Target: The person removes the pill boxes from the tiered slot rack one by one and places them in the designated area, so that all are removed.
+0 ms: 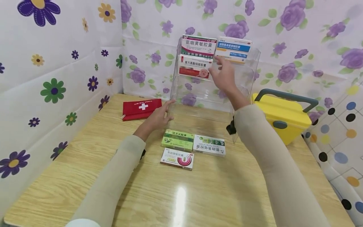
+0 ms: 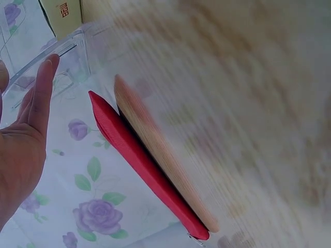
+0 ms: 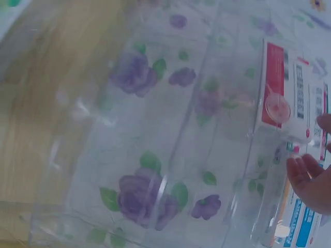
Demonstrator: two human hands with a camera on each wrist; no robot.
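Red-and-white box (image 1: 194, 67) leaning in clear rack (image 1: 201, 111); right hand (image 1: 224, 75) beside it, fingers loosely parted, holding nothing; left hand (image 1: 157, 119) at rack's side, fingers straight.

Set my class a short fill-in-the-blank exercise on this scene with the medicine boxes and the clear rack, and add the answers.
1. The red pouch bears a white ____ symbol.
2. The green box is one of ____ medicine boxes lying on the table.
3. Seen from the head camera, the yellow case stands to the ____ of the clear rack.
4. The hand up beside the boxes on the rack is the person's ____ one.

Missing words: cross; three; right; right.
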